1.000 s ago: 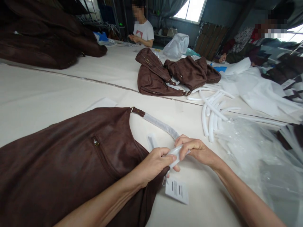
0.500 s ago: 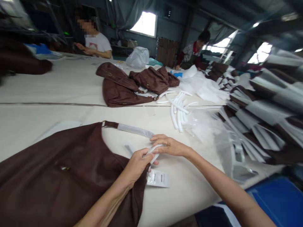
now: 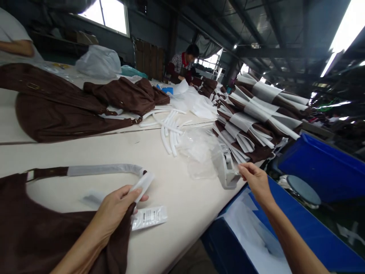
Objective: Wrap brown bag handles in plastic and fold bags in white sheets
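A brown handbag (image 3: 57,228) lies on the near left of the table, its strap looping up and partly wrapped in white padding (image 3: 102,169). My left hand (image 3: 114,207) is closed around the strap's right end, pinching a white wrapping piece (image 3: 145,184) there. Below those fingers hangs a label in a clear sleeve (image 3: 151,217). Over at the table's right edge, my right hand (image 3: 253,179) has its thumb and fingers pinched together at the end of a grey tape dispenser (image 3: 226,169). What lies between those fingertips is too small to make out.
Two brown bags (image 3: 62,114) lie across the table, beside several white foam tubes (image 3: 171,131) and clear plastic (image 3: 196,148). A tall stack of brown pieces with white sheets (image 3: 253,118) stands right. Blue bins (image 3: 330,167) flank the table edge. Two people work opposite.
My right hand has left the strap and moved right to the tape dispenser. My left hand keeps hold of the wrapped strap. The view has swung right.
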